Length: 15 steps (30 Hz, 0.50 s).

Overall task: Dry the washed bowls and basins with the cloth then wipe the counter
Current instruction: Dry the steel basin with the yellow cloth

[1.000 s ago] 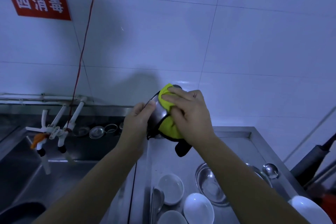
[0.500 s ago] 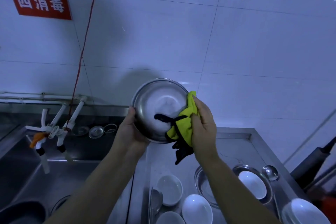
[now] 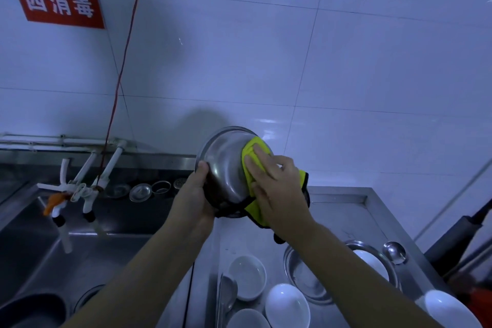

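Observation:
I hold a steel basin [image 3: 226,165] up in front of the tiled wall, its outer bottom turned toward me. My left hand [image 3: 195,202] grips its left rim, thumb on the edge. My right hand [image 3: 279,189] presses a yellow cloth with black trim [image 3: 253,150] flat against the basin's right side, fingers spread. Part of the cloth hangs below the hand. On the steel counter [image 3: 343,210] below lie several white bowls [image 3: 247,275] and a steel basin [image 3: 306,277].
A sink [image 3: 80,253] lies to the left with white taps [image 3: 87,189] over it and small strainers [image 3: 139,192] on its back ledge. A ladle [image 3: 394,251] and a spoon [image 3: 227,293] rest among the dishes. A dark handle [image 3: 458,237] leans at the right.
The basin was turned from its inside facing me to its outside facing me. My right hand moved the cloth from the rim onto the outer surface.

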Each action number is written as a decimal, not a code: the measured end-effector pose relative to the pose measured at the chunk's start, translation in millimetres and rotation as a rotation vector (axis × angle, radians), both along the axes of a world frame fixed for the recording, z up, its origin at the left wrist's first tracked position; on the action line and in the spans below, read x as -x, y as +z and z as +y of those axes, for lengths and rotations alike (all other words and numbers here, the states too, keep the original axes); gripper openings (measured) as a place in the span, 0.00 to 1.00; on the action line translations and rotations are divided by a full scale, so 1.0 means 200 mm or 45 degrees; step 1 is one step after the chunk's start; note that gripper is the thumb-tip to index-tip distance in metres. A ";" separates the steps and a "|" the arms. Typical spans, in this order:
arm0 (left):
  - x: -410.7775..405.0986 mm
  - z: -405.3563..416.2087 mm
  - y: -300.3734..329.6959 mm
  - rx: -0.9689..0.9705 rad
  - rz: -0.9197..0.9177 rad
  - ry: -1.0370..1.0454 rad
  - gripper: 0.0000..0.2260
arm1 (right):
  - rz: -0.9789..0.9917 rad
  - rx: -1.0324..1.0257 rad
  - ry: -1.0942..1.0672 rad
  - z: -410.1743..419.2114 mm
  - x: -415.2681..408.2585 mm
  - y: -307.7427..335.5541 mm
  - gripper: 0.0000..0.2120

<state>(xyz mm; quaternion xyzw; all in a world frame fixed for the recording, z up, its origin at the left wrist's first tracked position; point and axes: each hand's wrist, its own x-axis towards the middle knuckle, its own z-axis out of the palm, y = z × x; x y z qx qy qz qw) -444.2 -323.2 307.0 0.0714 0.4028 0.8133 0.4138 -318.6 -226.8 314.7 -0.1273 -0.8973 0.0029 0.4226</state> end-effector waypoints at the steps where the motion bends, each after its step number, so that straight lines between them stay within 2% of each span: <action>1: 0.00 0.00 0.00 0.036 -0.007 0.003 0.17 | 0.015 -0.047 0.021 -0.01 0.01 -0.01 0.19; 4: 0.02 -0.01 0.03 0.068 -0.038 -0.076 0.19 | 0.073 -0.140 0.146 -0.03 0.02 -0.06 0.14; 6: 0.05 -0.02 0.06 0.060 -0.074 -0.147 0.21 | 0.016 -0.222 0.255 -0.02 0.00 -0.12 0.12; 9: 0.08 -0.04 0.09 0.020 -0.117 -0.204 0.21 | -0.042 -0.270 0.328 0.05 -0.04 -0.18 0.19; 13: 0.12 -0.06 0.08 0.007 -0.195 -0.225 0.19 | 0.008 -0.149 0.157 0.18 -0.05 -0.09 0.14; 15: 0.12 -0.06 0.08 0.002 -0.252 -0.243 0.19 | 0.060 -0.082 0.124 0.19 -0.03 -0.04 0.19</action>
